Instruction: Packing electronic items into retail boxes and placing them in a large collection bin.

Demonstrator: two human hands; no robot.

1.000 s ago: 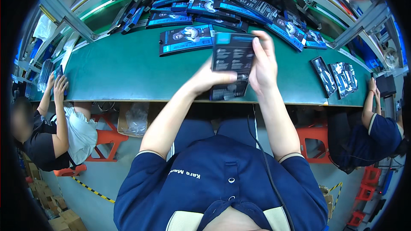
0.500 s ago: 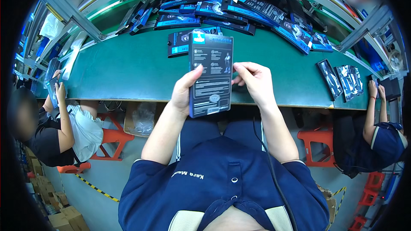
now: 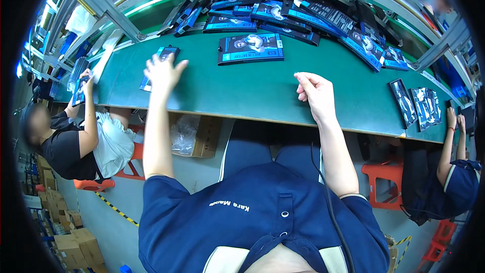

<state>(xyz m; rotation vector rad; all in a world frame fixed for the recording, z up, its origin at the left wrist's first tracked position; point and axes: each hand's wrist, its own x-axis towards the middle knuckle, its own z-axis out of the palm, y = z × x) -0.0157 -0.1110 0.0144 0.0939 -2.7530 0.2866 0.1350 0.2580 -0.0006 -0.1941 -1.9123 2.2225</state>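
Note:
My left hand (image 3: 164, 75) is stretched out to the left with its fingers spread. Beneath it lies a slim black and blue box (image 3: 168, 51), partly covered by the hand; whether they touch I cannot tell. My right hand (image 3: 318, 93) hovers above the near part of the table, thumb and fingers pinched together. Anything in that pinch is too small to make out. Between and beyond my hands, a black and blue retail box (image 3: 251, 49) with a printed figure lies flat.
A heap of similar boxes (image 3: 278, 14) fills the back of the green table (image 3: 227, 88). Two black trays with clear-wrapped contents (image 3: 427, 106) lie at right. Seated people work at both ends. Below the left edge stands a carton (image 3: 204, 139) holding clear plastic.
My left hand has let go of the box it held upright and moved left, where a box now lies under it. My right hand has drawn away from the box, still pinched.

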